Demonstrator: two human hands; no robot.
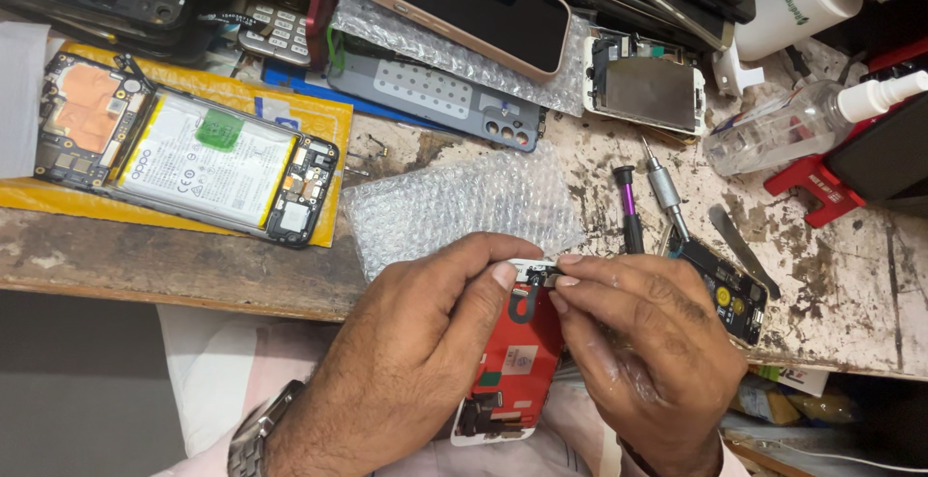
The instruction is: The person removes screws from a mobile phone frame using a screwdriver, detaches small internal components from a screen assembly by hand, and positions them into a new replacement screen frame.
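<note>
Two hands meet on a red-backed phone screen panel, held upright over the lap at the near edge of the workbench. The left hand clasps the panel's left side, thumb pressed at the top edge. The right hand pinches a small part at that same top edge, fingertips closed tight beside the left thumb. Doing this well likely means a steady left hold and a gentle, straight pull by the right, since thin ribbon cable tears easily. Just beyond the pinch lie bubble wrap and two screwdrivers.
</note>
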